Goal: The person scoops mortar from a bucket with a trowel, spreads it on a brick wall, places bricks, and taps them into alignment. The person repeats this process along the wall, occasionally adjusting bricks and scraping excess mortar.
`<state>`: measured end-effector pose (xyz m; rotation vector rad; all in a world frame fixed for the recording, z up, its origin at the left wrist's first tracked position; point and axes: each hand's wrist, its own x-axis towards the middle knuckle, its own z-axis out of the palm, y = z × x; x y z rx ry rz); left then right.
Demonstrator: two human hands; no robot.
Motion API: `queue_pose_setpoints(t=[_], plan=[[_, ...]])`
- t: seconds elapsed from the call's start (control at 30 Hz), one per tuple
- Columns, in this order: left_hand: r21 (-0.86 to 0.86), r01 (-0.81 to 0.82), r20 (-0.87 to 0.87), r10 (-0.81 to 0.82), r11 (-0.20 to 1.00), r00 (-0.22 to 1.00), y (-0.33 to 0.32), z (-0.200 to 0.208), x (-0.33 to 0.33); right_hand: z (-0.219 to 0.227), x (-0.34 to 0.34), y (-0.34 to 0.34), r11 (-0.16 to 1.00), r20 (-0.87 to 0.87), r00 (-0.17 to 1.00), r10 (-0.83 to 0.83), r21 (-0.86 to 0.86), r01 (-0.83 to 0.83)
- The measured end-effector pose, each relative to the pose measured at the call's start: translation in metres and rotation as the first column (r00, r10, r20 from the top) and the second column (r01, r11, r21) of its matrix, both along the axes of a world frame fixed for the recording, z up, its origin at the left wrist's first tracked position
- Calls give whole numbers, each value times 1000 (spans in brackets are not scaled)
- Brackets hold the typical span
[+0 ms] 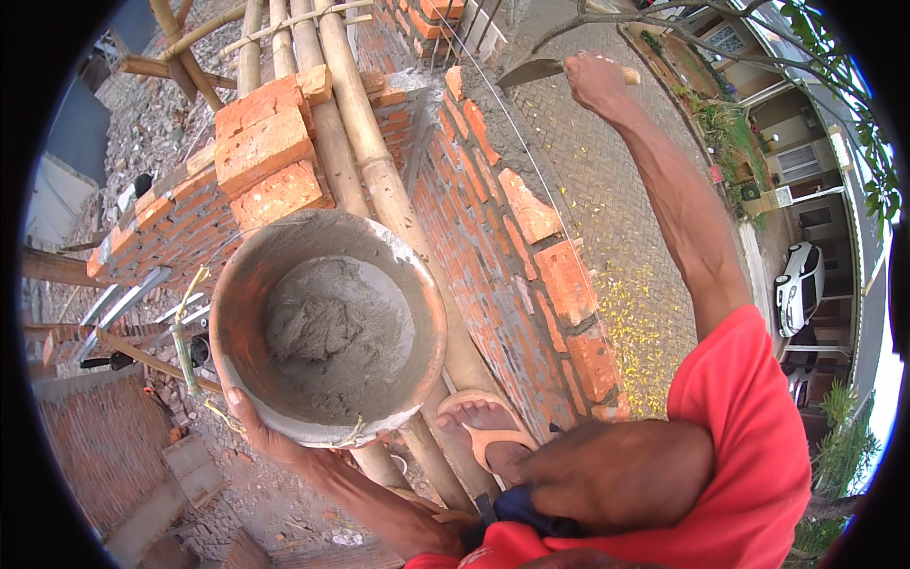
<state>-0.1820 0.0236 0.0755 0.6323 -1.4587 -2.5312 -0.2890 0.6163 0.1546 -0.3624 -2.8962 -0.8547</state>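
Observation:
My right hand [599,82] is closed round the wooden handle of a trowel [529,72], stretched out over the far end of the brick wall [493,228]. The trowel's blade points left, close to the wet mortar [488,100] on the wall top. With my left hand [270,436] I grip the near left rim of a round clay-coloured bowl [431,313]. Grey wet mortar [346,318] lies inside it. The thumb shows on the rim's outside; the other fingers are hidden beneath the bowl. A thin string line [531,156] runs along the wall's right edge.
Bamboo poles [365,156] form the scaffold under my sandalled foot [488,431]. Several loose bricks [265,152] are stacked beyond the bowl. Rubble [275,503] lies far below on the left. A paved street [607,199] with a parked white car [799,289] is down to the right. Branches [664,14] hang at upper right.

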Motion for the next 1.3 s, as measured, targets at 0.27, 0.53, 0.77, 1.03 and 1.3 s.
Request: queue_pose_setpoints(t=[0.27,0.53,0.77,1.03,1.3], plan=[[-57,6,-18,-7,998,1000,2,7,-1,-19,13,7,996,-126,988,91,-5,-92],[-4,-22,13,22,1000,1000,0,-1,0,-29,20,1,295,201,893,-403,-895,335],[-131,-38,-2,38,991,999,-8,-8,0,-77,-12,-16,32,189,873,-449,-973,227],[-75,-12,-15,11,997,1000,-7,-6,0,-48,9,-27,428,149,959,-242,-870,243],[-39,16,-43,-18,999,999,0,1,-4,-18,82,-50,471,187,968,-165,-848,244]])
